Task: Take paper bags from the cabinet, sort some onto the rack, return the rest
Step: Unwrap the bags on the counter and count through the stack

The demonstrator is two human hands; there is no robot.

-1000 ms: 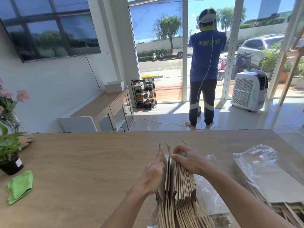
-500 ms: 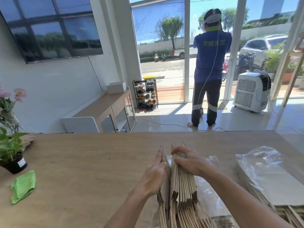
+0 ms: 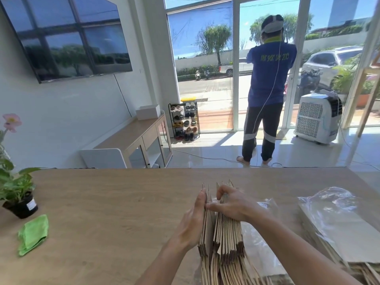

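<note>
1. Standing on edge on the bench, the bags form a tight brown stack, split near its left side by a narrow gap.
2. The left hand lies flat against the left face of the bags, fingers straight and pressed together.
3. The right hand sits on top of the bags, fingers curled over their upper edges, thumb reaching across the gap, pinching the right-hand bundle.
4. Clear plastic lies under the bags and just right of them.
5. A wrapped pack lies right of the bags, apart from them.
6. A green cloth and a potted plant sit well left of the bags.
7. Beyond the bags, a person stands at the glass door.
</note>
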